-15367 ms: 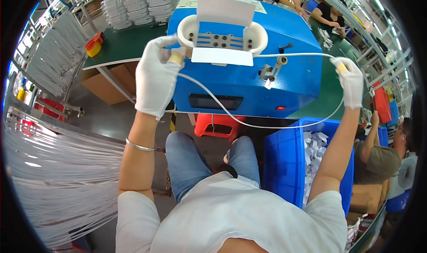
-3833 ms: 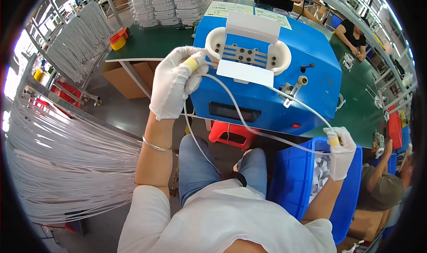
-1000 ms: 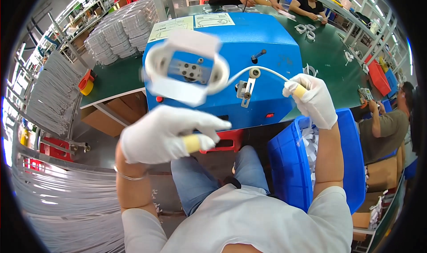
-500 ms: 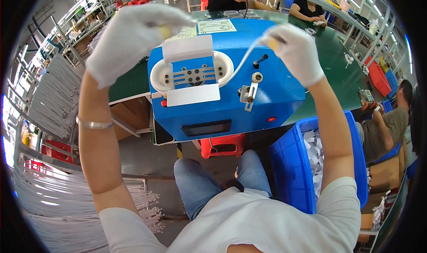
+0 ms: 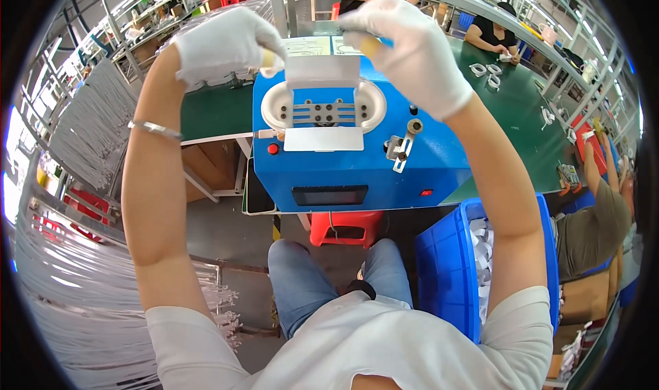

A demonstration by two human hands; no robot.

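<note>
A blue benchtop machine (image 5: 405, 174) stands before me. On its top, a white oval holder (image 5: 276, 107) curves around a slotted metal plate (image 5: 328, 113) between two pale flaps. A white cable end (image 5: 269, 135) sticks out at the holder's left, by a red button. My left hand (image 5: 230, 47), white-gloved with a yellow fingertip cover, is closed just above the holder's left end; what it pinches is hidden. My right hand (image 5: 415, 54), gloved likewise, hovers over the machine's upper right, fingers drawn together and pointing left. Anything between them is hidden.
A blue bin (image 5: 446, 253) of white pieces stands at my right. Bundles of white cables (image 5: 89, 136) hang on racks at left. Coiled white cables (image 5: 493, 81) lie on the green table (image 5: 508, 133). A red stool (image 5: 347, 227) is beneath; people sit across and at right.
My right hand has moved left, over the machine, and the white cable stretched from it is no longer visible. My left hand has come closer to the holder. The view has shifted slightly.
</note>
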